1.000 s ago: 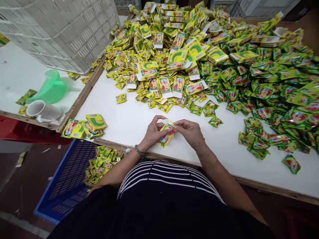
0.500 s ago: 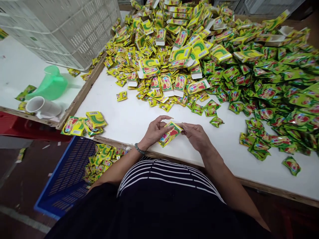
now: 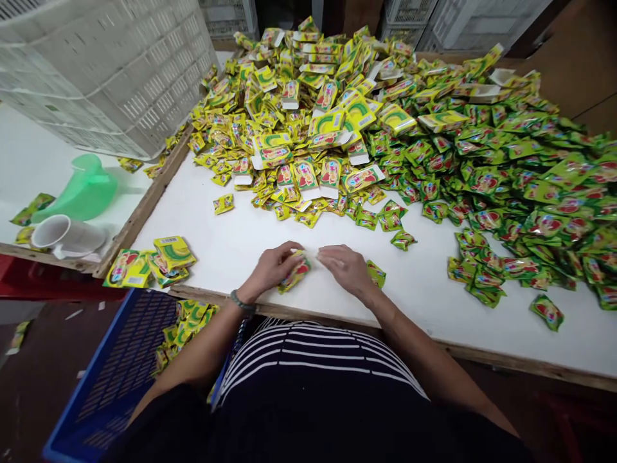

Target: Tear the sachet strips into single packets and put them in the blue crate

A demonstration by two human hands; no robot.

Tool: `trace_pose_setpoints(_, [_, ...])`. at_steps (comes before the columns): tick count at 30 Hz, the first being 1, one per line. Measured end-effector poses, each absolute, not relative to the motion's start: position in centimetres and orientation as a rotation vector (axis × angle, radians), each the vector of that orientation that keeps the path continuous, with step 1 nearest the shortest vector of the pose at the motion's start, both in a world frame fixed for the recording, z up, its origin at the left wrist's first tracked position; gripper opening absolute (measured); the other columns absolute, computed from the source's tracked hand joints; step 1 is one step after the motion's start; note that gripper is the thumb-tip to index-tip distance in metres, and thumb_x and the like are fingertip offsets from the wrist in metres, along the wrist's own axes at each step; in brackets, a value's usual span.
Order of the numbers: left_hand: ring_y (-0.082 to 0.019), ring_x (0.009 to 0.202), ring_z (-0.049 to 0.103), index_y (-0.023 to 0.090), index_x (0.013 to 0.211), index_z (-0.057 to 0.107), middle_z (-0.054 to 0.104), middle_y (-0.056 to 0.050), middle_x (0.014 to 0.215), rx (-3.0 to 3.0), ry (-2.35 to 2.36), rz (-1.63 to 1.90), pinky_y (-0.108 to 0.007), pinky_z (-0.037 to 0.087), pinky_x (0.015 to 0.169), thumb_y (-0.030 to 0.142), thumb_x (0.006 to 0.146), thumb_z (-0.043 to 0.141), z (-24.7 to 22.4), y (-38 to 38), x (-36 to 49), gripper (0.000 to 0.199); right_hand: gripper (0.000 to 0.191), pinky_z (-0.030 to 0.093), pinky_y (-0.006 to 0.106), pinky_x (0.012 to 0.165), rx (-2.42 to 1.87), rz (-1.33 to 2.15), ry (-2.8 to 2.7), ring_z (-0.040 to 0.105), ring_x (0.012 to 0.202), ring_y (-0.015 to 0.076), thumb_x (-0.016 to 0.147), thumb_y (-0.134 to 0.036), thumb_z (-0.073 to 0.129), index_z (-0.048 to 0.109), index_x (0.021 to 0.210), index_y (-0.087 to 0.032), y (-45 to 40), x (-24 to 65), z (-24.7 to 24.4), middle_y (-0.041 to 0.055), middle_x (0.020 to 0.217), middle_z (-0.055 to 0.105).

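Observation:
My left hand (image 3: 276, 269) is closed on a small yellow-and-green carton (image 3: 295, 273) with a red fruit picture, held just above the white table. Facing it, my right hand (image 3: 343, 265) has its fingers pressed together, tips close to the carton's right end; whether something small is pinched there is blurred. Beside the right wrist lies a green sachet (image 3: 376, 274), partly covered by that hand. Beyond both hands spreads a heap of yellow sachets (image 3: 222, 204) and open cartons (image 3: 304, 177), with green sachets (image 3: 486, 180) piled to the right.
Several flat cartons (image 3: 173, 252) sit at the table's left corner. A white mug (image 3: 72, 236), a green plastic scoop (image 3: 89, 190) and a white crate (image 3: 120, 77) occupy the side table behind a wooden edge strip (image 3: 144, 215). Below stands a blue crate (image 3: 110, 366) containing yellow packets.
Both hands have moved apart slightly, and the right no longer touches the carton's corner. The carton has turned in my left hand. A green sachet now shows by my right wrist. The camera view has shifted.

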State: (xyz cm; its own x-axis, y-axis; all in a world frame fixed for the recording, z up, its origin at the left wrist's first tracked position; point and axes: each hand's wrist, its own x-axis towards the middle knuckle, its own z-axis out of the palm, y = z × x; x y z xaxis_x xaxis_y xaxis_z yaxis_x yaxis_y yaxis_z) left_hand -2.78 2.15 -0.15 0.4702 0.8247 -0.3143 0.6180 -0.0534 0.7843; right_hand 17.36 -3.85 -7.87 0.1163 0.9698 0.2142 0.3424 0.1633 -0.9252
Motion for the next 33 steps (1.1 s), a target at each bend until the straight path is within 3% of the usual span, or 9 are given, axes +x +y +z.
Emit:
trace_pose_setpoints(6, [-0.020,0.073,0.061,0.024,0.103,0.074,0.070,-0.004,0.079,2.261,1.556,-0.311,-0.027,0.041,0.063,0.042,0.083,0.057,2.7,6.1,-7.8,0.031,0.038,0.041,0.053,0.104,-1.984,0.431,-1.322,0.055,0.122,0.0322,0.090,-0.029,0.048,0.068,0.120,-0.016,0.9,23.3,-11.2,0.0155,0.128,0.065])
trace_pose_setpoints(10, [-0.026,0.099,0.062,0.018,0.118,0.067,0.070,-0.011,0.107,2.515,1.566,-0.320,-0.034,0.047,0.083,0.029,0.087,0.052,2.8,7.3,-4.6,0.036,0.046,0.039,0.051,0.099,-2.076,0.367,-1.643,0.052,0.123,0.0351,0.084,-0.018,0.048,0.062,0.128,-0.015,0.6,23.5,-12.0,0.0165,0.139,0.057])
trace_pose_setpoints(13, [-0.026,0.107,0.059,0.012,0.115,0.065,0.067,-0.014,0.112,2.648,1.493,-0.272,-0.036,0.046,0.092,0.018,0.087,0.047,1.6,7.8,-0.2,0.035,0.044,0.040,0.044,0.093,-1.996,0.230,-1.792,0.057,0.112,0.0306,0.083,-0.011,0.044,0.065,0.122,-0.015,-0.7,22.8,-11.8,0.0144,0.132,0.062])
trace_pose_setpoints(18, [-0.032,0.112,0.055,0.005,0.118,0.062,0.064,-0.020,0.114,2.827,1.327,-0.416,-0.043,0.043,0.093,0.014,0.086,0.046,-1.5,9.2,4.9,0.036,0.041,0.042,0.042,0.093,-1.880,0.258,-1.650,0.060,0.103,0.0281,0.087,-0.013,0.039,0.065,0.117,-0.014,-0.9,23.2,-11.8,0.0132,0.109,0.071])
trace_pose_setpoints(24, [-0.025,0.101,0.062,0.011,0.120,0.061,0.069,-0.015,0.107,2.747,1.432,-0.410,-0.035,0.045,0.087,0.012,0.093,0.034,-2.7,10.0,4.8,0.038,0.033,0.050,0.039,0.081,-1.721,0.642,-1.049,0.064,0.090,0.0258,0.089,-0.035,0.044,0.065,0.110,-0.021,0.1,24.3,-12.3,0.0077,0.096,0.071])
trace_pose_setpoints(30, [-0.027,0.119,0.055,0.008,0.133,0.053,0.060,-0.018,0.129,2.808,1.180,-0.354,-0.038,0.041,0.104,0.011,0.080,0.049,-3.1,8.9,3.3,0.053,0.039,0.055,0.038,0.065,-1.536,1.068,-0.754,0.062,0.069,0.0212,0.075,-0.052,0.060,0.065,0.098,-0.021,0.4,24.3,-12.2,0.0048,0.083,0.067])
trace_pose_setpoints(33, [-0.026,0.109,0.060,0.012,0.121,0.061,0.067,-0.016,0.116,2.626,1.332,-0.212,-0.039,0.044,0.099,0.007,0.082,0.045,-3.3,9.3,3.5,0.043,0.041,0.056,0.038,0.063,-1.443,1.172,-0.677,0.062,0.067,0.0196,0.068,-0.053,0.067,0.065,0.093,-0.021,0.3,24.2,-12.0,0.0031,0.079,0.066])
